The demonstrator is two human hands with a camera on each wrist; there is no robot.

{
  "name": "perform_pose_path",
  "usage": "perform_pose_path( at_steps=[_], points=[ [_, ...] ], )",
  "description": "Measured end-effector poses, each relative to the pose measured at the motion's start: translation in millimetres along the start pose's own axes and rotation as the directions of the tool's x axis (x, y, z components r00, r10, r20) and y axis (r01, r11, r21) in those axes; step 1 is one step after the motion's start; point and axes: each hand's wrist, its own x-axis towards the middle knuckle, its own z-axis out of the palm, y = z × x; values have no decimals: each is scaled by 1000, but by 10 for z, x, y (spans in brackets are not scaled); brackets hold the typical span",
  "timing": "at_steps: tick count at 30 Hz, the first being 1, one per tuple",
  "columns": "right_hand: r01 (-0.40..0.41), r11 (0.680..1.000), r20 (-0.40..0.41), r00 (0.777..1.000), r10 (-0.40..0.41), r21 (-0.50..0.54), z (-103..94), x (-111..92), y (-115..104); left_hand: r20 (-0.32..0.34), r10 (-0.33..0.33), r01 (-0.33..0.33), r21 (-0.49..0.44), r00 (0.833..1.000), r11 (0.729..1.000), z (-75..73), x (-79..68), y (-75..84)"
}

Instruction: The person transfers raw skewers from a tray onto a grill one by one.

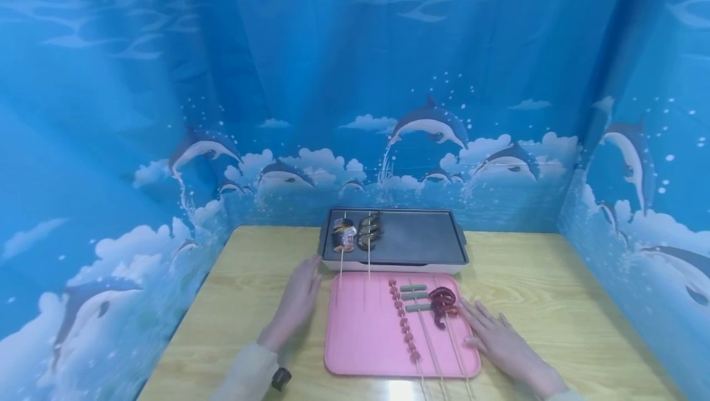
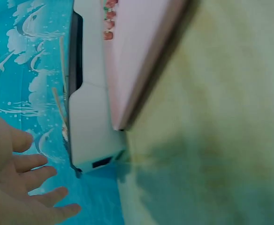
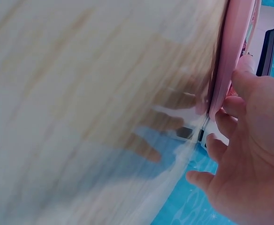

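My left hand [image 1: 296, 295] is at the front left corner of a black-topped electric griddle [image 1: 416, 236], its fingers extended and holding nothing. My right hand [image 1: 501, 340] lies along the right edge of a pink tray [image 1: 360, 345], fingers loosely spread; in the right wrist view its thumb overlaps the tray's rim. Two skewers lie on the griddle's left part: one with thick dark-and-pale chunks [image 1: 344, 238], the other with shrimp-like pieces [image 1: 368, 234]. On the tray's right half are a skewer of small reddish balls [image 1: 403, 319], one with green sticks [image 1: 415, 296] and one with dark-red tentacles [image 1: 442, 303].
The tray sits right in front of the griddle on a wood-patterned table [image 1: 527, 278]. Skewer sticks extend past the tray's front edge and over its back edge from the griddle. A blue dolphin-print curtain [image 1: 333, 111] surrounds the table's back and sides.
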Motion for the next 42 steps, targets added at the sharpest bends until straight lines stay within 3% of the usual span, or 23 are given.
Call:
perform_pose_path(
  at_steps=[4,8,10,13,16,19,21,23,25,27,29,34,38,40,42],
  points=[
    [-15,1000,6,1000,15,23,-27,12,1,26,5,-6,41,1000,999,77,-177,-82],
    [-14,999,2,1000,14,30,-29,22,13,95,65,-78,130,993,988,181,-320,-116],
    [-13,999,-2,1000,13,29,-25,24,23,183,80,-112,173,980,979,219,-379,-113],
    [-12,999,-2,1000,12,29,-18,26,37,321,53,-128,219,946,967,244,-440,-84],
    [-15,999,2,1000,15,31,-20,30,32,377,27,-122,232,926,965,245,-465,-48],
    [-9,1000,-27,1000,9,13,-66,59,-27,383,14,-113,236,924,965,248,-477,-32],
    [-44,998,-61,997,46,34,-131,98,-126,382,10,-109,239,924,965,255,-485,-36],
    [-101,991,-93,990,109,85,-219,147,-274,383,8,-107,239,924,965,263,-494,-44],
    [-179,962,-80,977,199,206,-310,193,-459,384,5,-103,234,923,967,268,-503,-54],
    [-234,917,-31,966,257,324,-379,213,-646,384,6,-102,232,923,967,273,-509,-66],
    [-258,866,53,964,261,429,-416,207,-807,383,9,-104,228,924,968,277,-513,-75],
    [-274,780,246,956,159,562,-351,123,-1062,380,14,-109,230,925,967,277,-520,-88],
    [-295,795,307,941,143,530,-222,76,-1162,378,17,-110,225,926,968,274,-524,-85],
    [-285,829,287,945,158,482,-160,68,-1196,378,16,-106,220,925,970,271,-525,-80],
    [-296,837,282,943,178,460,-108,69,-1226,378,15,-103,215,926,971,265,-528,-75]
  ],
)
